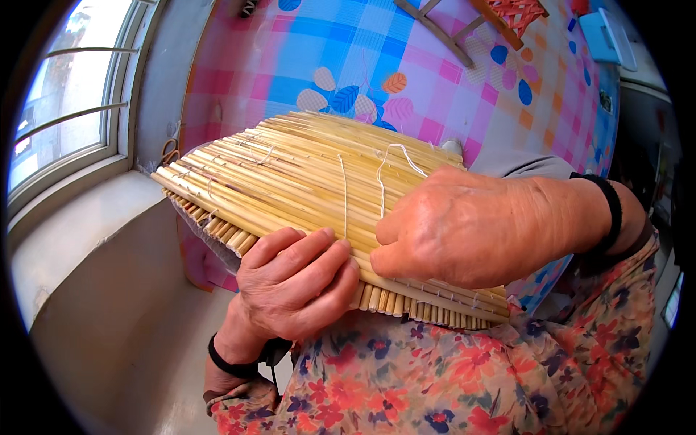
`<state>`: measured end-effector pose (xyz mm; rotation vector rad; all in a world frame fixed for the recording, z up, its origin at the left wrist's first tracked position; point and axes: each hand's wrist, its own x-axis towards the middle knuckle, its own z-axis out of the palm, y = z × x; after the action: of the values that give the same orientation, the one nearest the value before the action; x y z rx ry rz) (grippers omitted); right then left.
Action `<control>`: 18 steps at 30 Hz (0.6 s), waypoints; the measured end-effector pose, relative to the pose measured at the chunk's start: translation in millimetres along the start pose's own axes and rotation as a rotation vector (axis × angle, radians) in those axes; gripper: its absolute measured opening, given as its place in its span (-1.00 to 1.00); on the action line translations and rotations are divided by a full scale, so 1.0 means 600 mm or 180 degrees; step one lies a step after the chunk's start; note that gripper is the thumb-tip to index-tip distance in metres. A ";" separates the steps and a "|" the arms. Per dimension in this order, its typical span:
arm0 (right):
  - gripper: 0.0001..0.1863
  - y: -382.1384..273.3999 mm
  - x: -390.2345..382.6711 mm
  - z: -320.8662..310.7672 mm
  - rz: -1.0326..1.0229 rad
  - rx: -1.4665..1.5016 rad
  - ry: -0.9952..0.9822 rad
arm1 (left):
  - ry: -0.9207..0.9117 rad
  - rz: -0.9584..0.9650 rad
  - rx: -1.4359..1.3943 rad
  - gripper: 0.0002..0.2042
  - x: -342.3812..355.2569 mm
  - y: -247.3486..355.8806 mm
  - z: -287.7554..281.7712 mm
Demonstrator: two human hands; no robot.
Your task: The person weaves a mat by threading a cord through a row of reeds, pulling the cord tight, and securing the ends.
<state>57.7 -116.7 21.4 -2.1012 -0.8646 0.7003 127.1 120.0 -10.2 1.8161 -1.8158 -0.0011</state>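
A mat of pale straw-coloured stalks (290, 163), laid side by side and stitched with thread, lies tilted across my lap. Cut ends of shorter stalks (391, 301) show along its near edge. My left hand (297, 283) is closed over that edge, fingers on top, thumb hidden. To its right, my right hand (478, 228) is pinched low over the stalks. A looped white thread (381, 177) runs into its fingers; whether they also hold a needle is hidden. Another pale thread (344, 196) stretches over the mat toward my left fingertips.
Scissors (170, 151) with brownish handles sit by the window ledge (87, 210), beyond the mat's left corner. A wooden-framed seat with red webbing (513, 16) stands at the far right, near a light-blue container (606, 40). Plaid, leaf-patterned covering (239, 65) spreads over the floor.
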 end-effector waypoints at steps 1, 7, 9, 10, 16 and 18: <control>-0.88 -0.001 0.004 0.003 0.0028 -0.0070 -0.0053 | 0.0028 -0.0035 0.0001 -0.85 -0.005 0.001 0.001; -0.91 -0.016 0.004 -0.009 0.0147 -0.0400 0.0268 | 0.0065 -0.0122 -0.0181 -0.82 -0.007 -0.007 -0.007; -0.92 -0.015 -0.003 -0.011 0.0043 -0.0594 0.0433 | 0.0085 -0.0035 -0.0144 -0.80 -0.010 -0.011 -0.004; -0.93 -0.017 -0.008 -0.016 0.0116 -0.0737 0.0365 | 0.0084 -0.0008 -0.0153 -0.80 -0.010 -0.012 -0.003; -0.92 -0.021 -0.014 -0.022 0.0277 -0.0909 0.0115 | 0.0277 0.0005 -0.0230 -0.81 -0.022 -0.010 0.008; -0.91 -0.019 -0.009 -0.018 0.0257 -0.0810 0.0113 | 0.0296 0.0073 -0.0208 -0.82 -0.026 -0.012 0.010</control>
<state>57.9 -119.9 38.1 -2.3788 -0.8922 0.6187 130.2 131.4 -23.7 1.7216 -1.7515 0.0317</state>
